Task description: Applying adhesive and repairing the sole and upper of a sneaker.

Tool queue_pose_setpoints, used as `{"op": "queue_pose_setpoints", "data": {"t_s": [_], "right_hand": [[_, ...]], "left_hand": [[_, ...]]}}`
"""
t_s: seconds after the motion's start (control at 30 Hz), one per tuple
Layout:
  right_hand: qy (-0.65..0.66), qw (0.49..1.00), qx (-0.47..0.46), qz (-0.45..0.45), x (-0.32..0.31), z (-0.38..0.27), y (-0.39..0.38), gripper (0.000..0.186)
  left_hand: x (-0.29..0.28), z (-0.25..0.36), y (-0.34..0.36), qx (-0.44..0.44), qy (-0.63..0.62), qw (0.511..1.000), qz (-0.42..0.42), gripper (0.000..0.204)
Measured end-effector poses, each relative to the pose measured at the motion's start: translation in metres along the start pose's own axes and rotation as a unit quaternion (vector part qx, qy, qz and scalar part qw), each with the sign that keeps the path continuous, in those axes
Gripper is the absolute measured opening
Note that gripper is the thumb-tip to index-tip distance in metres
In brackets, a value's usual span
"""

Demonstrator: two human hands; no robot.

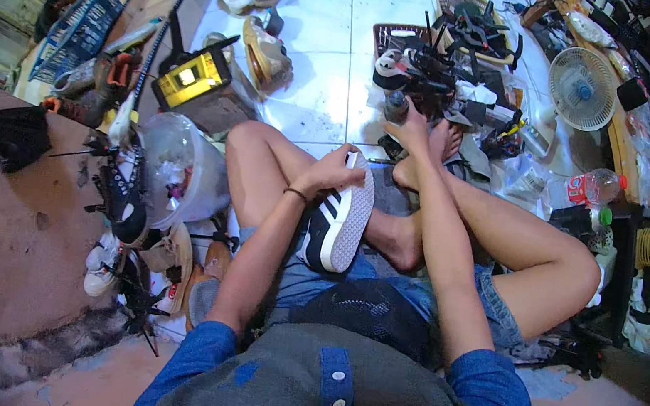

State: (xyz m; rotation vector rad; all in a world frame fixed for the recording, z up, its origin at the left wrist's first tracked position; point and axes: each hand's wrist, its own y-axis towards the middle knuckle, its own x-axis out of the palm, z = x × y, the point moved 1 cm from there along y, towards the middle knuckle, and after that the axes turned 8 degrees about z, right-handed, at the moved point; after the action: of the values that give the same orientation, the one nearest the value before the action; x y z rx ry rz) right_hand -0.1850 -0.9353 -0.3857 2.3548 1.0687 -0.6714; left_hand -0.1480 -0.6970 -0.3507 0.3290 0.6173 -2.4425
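My left hand is closed around the far end of a sneaker, black with white stripes and a white sole. The shoe lies tipped on its side over my lap, its patterned sole turned up and to the right. Further forward, my right hand is wrapped round a dark, bottle-shaped thing, held beside a heap of tools. Its exact kind is too small to make out. The sneaker and that thing are apart.
A clear plastic tub and several loose shoes stand at my left, near a yellow-and-black box. On the right are a fan, a plastic bottle and a brown basket. White tiles lie ahead.
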Motion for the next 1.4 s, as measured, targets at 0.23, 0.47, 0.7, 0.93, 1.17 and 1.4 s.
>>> {"op": "queue_pose_setpoints", "data": {"t_s": [0.23,0.47,0.7,0.93,1.17,1.4], "right_hand": [[0.164,0.986,-0.005,-0.040,-0.040,-0.036,0.000,0.076],[0.221,0.971,-0.072,-0.064,-0.140,-0.091,0.016,0.074],[0.263,0.959,-0.100,0.032,-0.237,-0.120,-0.015,0.062],[0.308,0.939,-0.143,0.048,-0.266,-0.126,-0.022,0.048],[0.254,0.952,-0.160,0.061,-0.266,-0.137,-0.025,0.051],[0.248,0.952,-0.162,0.083,-0.273,-0.146,-0.035,0.051]], "left_hand": [[-0.060,0.031,-0.120,0.197,-0.093,0.920,0.326,0.067],[-0.084,0.076,-0.272,0.262,-0.452,0.772,0.363,0.078],[-0.058,0.114,-0.326,0.349,-0.406,0.733,0.420,0.083],[-0.041,0.106,-0.339,0.323,-0.404,0.787,0.337,0.080],[-0.030,0.098,-0.314,0.283,-0.496,0.781,0.255,0.078],[-0.031,0.078,-0.250,0.215,-0.545,0.793,0.165,0.079]]}}
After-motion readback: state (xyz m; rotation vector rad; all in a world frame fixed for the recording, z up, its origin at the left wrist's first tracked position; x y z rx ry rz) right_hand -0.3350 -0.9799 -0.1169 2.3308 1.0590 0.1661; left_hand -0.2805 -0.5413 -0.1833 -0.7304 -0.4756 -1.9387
